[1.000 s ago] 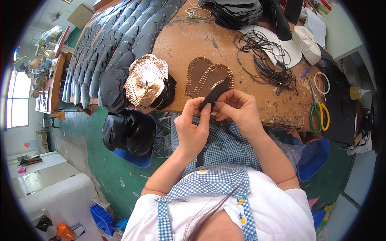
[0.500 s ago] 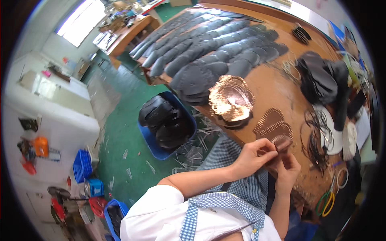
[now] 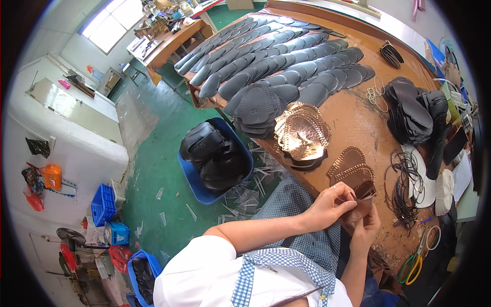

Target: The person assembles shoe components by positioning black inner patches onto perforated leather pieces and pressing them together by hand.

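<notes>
- the small brown piece is up in both hands, by the near edge of the surface.
- the left hand has a narrow grip, pinching its top side; the right hand pinches lower, maybe so it won't wobble.
- the hands hide part of it.
- brown flat pieces lie just past, perhaps for easy reach.
- a shiny copper pile sits left of these, tangled black cords right.

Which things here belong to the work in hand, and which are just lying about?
Seemingly in the job:
brown piece, between left hand and right hand
pale-edged flat shapes beside the hands

Seemingly just lying about:
scissors
tangled black strips
blue crate
fan
</notes>
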Tool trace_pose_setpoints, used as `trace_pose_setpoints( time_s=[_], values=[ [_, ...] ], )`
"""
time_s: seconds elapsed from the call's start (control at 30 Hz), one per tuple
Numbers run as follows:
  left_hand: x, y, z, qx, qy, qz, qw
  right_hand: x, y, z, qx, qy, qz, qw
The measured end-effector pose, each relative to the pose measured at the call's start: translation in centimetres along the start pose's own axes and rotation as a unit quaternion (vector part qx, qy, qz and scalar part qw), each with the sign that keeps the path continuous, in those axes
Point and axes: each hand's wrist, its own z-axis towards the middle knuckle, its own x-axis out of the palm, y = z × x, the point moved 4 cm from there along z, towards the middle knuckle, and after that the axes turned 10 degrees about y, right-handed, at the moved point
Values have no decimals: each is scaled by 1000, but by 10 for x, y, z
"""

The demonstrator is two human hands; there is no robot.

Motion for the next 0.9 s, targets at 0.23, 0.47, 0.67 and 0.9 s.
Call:
trace_pose_setpoints(
  time_s=[0.23, 0.47, 0.67, 0.9],
  values=[
    [2, -12, -5, 54, -35, 94, 994, 13, 21, 1, -35, -18, -173, 984],
    [0, -33, -11, 111, -6, 187, 976, 1, 20, 0, -45, -98, -183, 977],
    [-17, -7, -6, -53, -24, -120, 991, -6, 17, -5, -79, -70, -48, 993],
    [-13, -2, -6, -14, 9, -148, 989, 1, 19, -2, -74, -159, -133, 975]
  ],
)
